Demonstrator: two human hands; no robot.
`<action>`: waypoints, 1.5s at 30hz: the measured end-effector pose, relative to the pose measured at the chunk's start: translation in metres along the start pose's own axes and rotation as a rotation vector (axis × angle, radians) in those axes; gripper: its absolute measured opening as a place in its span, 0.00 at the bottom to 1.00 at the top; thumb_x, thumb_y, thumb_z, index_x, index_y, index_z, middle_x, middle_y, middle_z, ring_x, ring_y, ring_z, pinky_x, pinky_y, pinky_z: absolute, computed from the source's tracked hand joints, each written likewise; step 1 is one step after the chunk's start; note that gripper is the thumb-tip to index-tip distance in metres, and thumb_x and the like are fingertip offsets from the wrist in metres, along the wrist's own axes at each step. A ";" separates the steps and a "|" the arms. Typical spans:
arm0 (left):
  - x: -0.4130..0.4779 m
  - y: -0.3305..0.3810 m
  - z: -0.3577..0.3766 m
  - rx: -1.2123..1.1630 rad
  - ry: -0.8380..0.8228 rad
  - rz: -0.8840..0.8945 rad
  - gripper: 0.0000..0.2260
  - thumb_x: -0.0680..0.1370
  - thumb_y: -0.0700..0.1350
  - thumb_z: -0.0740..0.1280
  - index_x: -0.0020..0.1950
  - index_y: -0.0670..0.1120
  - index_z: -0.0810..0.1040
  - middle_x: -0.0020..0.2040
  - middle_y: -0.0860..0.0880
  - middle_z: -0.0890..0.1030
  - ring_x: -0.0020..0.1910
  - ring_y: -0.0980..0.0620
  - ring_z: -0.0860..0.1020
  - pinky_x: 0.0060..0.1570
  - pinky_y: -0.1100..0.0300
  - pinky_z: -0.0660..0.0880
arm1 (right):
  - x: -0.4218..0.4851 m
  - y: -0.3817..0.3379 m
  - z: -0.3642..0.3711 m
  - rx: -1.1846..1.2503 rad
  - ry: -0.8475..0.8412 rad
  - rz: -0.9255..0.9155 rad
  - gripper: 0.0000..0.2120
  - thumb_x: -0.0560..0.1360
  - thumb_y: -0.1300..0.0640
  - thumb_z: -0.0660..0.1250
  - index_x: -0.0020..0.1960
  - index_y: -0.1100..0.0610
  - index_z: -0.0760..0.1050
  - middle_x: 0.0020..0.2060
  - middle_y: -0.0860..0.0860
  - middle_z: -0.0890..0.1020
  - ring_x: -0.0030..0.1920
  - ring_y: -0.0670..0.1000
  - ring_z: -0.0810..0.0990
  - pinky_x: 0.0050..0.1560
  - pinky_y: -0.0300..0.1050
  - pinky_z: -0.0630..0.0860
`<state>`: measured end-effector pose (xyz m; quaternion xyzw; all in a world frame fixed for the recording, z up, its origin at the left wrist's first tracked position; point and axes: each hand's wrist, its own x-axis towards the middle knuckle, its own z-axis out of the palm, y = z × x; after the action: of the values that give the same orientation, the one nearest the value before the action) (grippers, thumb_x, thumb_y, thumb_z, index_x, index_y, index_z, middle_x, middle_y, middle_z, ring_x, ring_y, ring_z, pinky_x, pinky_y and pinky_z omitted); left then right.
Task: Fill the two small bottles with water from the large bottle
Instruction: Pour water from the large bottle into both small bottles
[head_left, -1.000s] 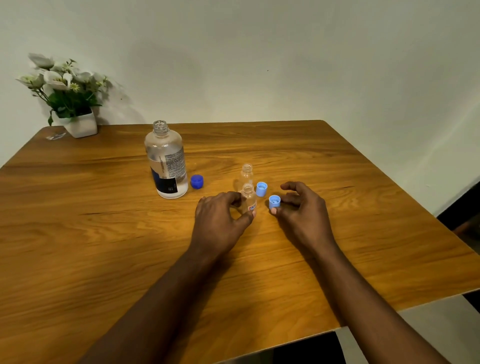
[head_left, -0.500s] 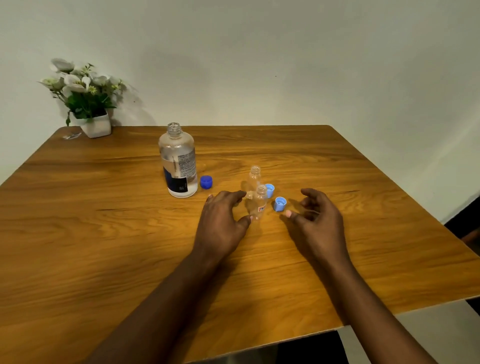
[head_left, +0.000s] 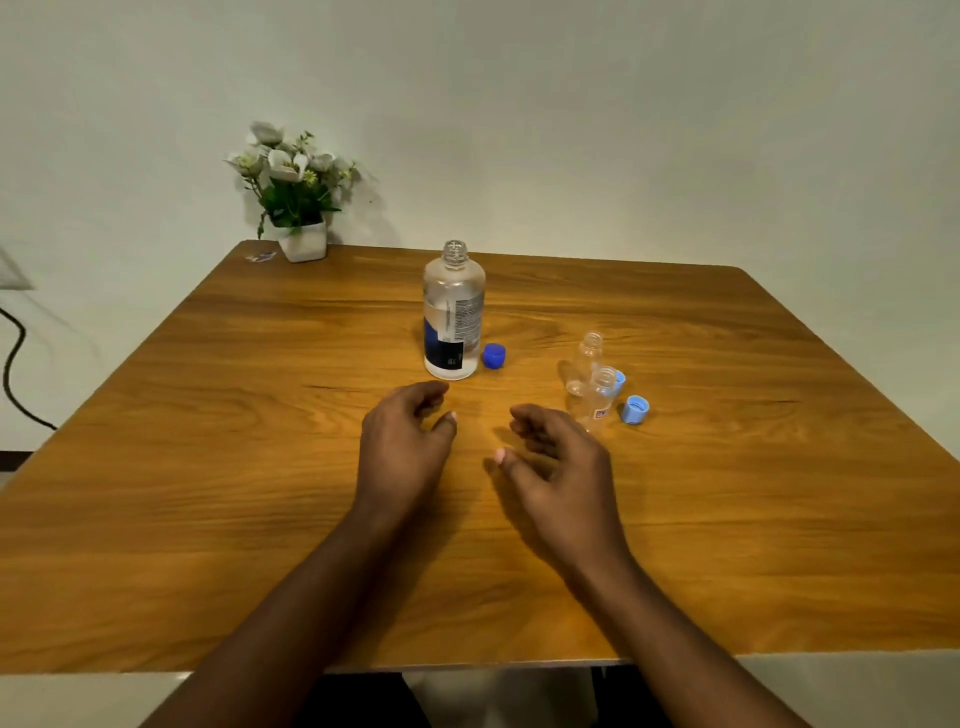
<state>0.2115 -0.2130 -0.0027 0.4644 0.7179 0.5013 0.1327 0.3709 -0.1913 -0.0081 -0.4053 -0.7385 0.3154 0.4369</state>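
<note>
Both hands have let go of the small bottles and drawn back. The left hand (head_left: 402, 447) and right hand (head_left: 558, 467) hover at lower centre over the brown wooden bench (head_left: 208, 467), fingers loosely curled and grasping nothing. Right of centre stands the nearer small clear plastic bottle (head_left: 600, 400), uncapped. The farther small clear bottle (head_left: 587, 361) stands just behind it, with two light blue caps (head_left: 635, 409) beside them. At centre the large clear labelled bottle (head_left: 453, 317) stands open, its dark blue cap (head_left: 493, 356) just to the right. White potted flowers (head_left: 298, 208) sit at upper left.
</note>
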 end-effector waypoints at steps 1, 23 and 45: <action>0.004 -0.002 -0.002 -0.003 0.016 -0.016 0.18 0.74 0.41 0.71 0.64 0.45 0.77 0.57 0.49 0.82 0.52 0.60 0.77 0.54 0.65 0.72 | 0.008 -0.001 0.011 0.008 0.001 0.012 0.23 0.71 0.56 0.74 0.63 0.45 0.74 0.52 0.37 0.78 0.54 0.35 0.76 0.50 0.30 0.75; 0.047 -0.023 -0.014 -0.001 0.073 -0.059 0.20 0.72 0.37 0.71 0.64 0.43 0.77 0.58 0.45 0.82 0.56 0.54 0.79 0.55 0.63 0.74 | 0.116 -0.019 0.096 0.065 0.228 0.048 0.44 0.66 0.53 0.78 0.75 0.50 0.57 0.68 0.47 0.72 0.65 0.48 0.71 0.56 0.41 0.72; 0.019 -0.015 -0.013 0.013 0.009 -0.007 0.20 0.72 0.38 0.71 0.64 0.43 0.77 0.58 0.46 0.82 0.53 0.58 0.78 0.55 0.64 0.73 | 0.031 -0.016 0.023 0.071 0.132 -0.061 0.40 0.62 0.45 0.79 0.68 0.43 0.62 0.58 0.33 0.74 0.59 0.34 0.73 0.49 0.28 0.74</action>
<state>0.1850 -0.2069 -0.0039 0.4603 0.7235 0.4984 0.1280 0.3358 -0.1743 0.0076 -0.3868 -0.7083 0.3007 0.5082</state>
